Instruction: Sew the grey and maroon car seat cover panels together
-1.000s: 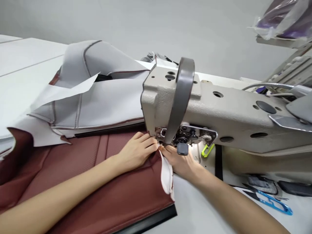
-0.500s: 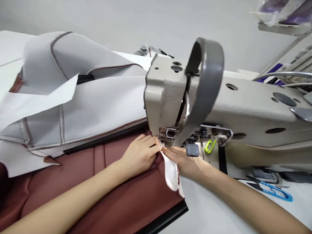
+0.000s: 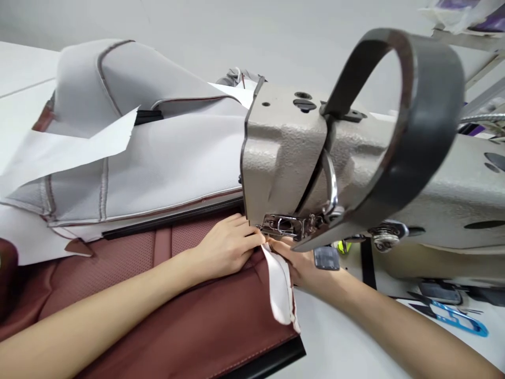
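Under the head of a grey sewing machine [image 3: 284, 152], a dark red leather cover [image 3: 221, 321] lies with perforated panels and a white backing flap [image 3: 281, 289] at its seam edge. My left hand [image 3: 226, 245] is closed on the leather just left of the needle area, its fingertips at the seam. Pressed close on the other side, my right hand [image 3: 298, 263] pinches the same seam edge; the machine partly hides its fingers. The needle and presser foot are mostly hidden behind the hands and machine head.
Grey-backed cover material [image 3: 173, 163] is heaped behind the red leather, with a black strip [image 3: 169, 218] along its edge. Blue thread snips [image 3: 453, 316] lie at right. A large curved dark guard [image 3: 426, 131] stands out from the machine, and a yellow-green tool [image 3: 344, 246] shows beneath it.
The view has shifted closer to the machine, so its head and curved guard look larger and further right. Both hands stay at the seam; the leather has barely moved.
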Available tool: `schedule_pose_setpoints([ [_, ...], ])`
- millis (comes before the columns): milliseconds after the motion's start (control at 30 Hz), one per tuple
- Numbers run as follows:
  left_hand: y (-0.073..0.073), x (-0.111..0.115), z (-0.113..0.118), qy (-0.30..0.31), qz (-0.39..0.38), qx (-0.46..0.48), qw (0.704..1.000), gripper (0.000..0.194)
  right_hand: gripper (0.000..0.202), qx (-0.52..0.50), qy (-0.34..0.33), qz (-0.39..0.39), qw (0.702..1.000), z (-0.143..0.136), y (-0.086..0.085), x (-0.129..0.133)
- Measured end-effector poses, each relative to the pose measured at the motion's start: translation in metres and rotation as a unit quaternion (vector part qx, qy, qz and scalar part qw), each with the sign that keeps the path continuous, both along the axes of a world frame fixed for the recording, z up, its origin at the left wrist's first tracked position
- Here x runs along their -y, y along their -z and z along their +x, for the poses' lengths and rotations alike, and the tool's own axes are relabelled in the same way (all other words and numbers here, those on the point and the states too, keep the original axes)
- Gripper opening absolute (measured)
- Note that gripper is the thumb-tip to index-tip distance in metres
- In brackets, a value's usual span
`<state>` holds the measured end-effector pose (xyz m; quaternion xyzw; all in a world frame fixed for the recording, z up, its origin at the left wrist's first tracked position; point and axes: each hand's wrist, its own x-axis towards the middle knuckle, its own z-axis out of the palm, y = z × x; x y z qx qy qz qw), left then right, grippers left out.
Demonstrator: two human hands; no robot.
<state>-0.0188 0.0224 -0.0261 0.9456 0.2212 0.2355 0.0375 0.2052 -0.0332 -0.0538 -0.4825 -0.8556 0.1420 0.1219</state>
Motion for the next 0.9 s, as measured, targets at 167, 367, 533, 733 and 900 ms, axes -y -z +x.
schedule_pose_setpoints([
  [167, -0.012, -0.008, -0.006, 0.082, -0.056, -0.021, 0.995, 0.028, 0.026, -0.001, -0.011, -0.025, 1.000, -0.003, -0.013, 0.000],
  [367, -0.007, -0.022, -0.010, 0.154, -0.072, -0.002, 0.985, 0.032, 0.025, 0.049, -0.012, -0.018, 0.999, -0.010, -0.018, 0.005],
  [533, 0.004, -0.027, -0.012, 0.111, -0.030, -0.050, 0.992, 0.027, 0.030, 0.060, -0.006, -0.016, 0.998, -0.005, -0.023, 0.005],
  [733, -0.002, -0.036, -0.011, 0.138, -0.040, -0.055, 0.988, 0.031, 0.028, 0.060, 0.000, -0.008, 0.998, -0.002, -0.012, 0.005],
  [900, -0.014, -0.038, -0.010, 0.151, -0.052, -0.049, 0.986, 0.034, 0.022, 0.055, -0.030, 0.012, 0.998, -0.003, 0.005, 0.005],
])
